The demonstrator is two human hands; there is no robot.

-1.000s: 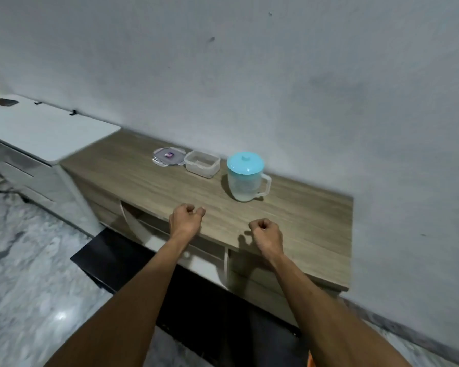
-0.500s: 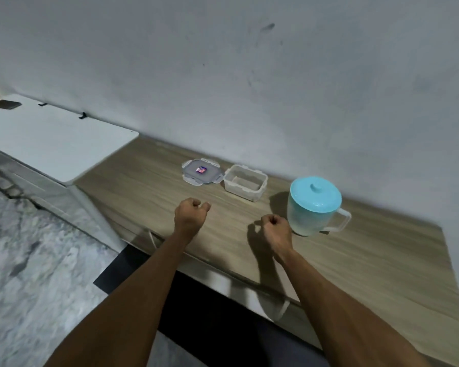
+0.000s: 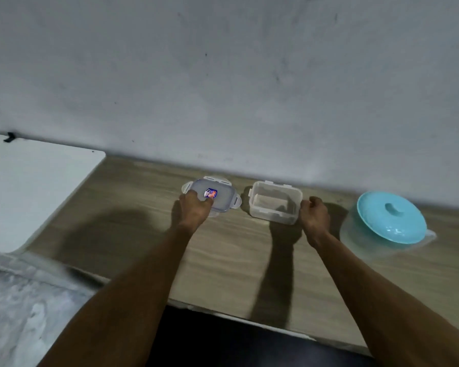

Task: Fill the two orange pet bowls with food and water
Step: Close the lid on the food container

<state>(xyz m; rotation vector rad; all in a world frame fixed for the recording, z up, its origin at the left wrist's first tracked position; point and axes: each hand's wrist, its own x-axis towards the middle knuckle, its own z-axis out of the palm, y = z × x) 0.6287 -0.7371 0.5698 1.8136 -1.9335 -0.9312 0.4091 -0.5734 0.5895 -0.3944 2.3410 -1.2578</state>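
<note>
No orange pet bowl is in view. On the wooden counter (image 3: 231,263) by the wall lie a clear snap-lock lid (image 3: 221,193) with a small coloured sticker and, right of it, its clear food container (image 3: 274,201), open, with little visible inside. My left hand (image 3: 195,210) lies over the lid's near left corner, fingers curled on it. Against the container's right wall sits my right hand (image 3: 314,215), curled into a fist; any hold on the container is hidden. A translucent water pitcher (image 3: 355,235) with a teal lid (image 3: 391,218) stands further right.
A white tabletop (image 3: 29,192) adjoins the counter on the left. The grey wall (image 3: 223,88) rises directly behind the objects. Marbled grey floor (image 3: 24,308) lies at lower left, and a dark opening (image 3: 223,343) sits under the counter's front edge.
I have stepped closer and look more steeply down. Both hands moved forward: the left from mid-counter onto the lid, the right up beside the container. The pitcher now sits to my right.
</note>
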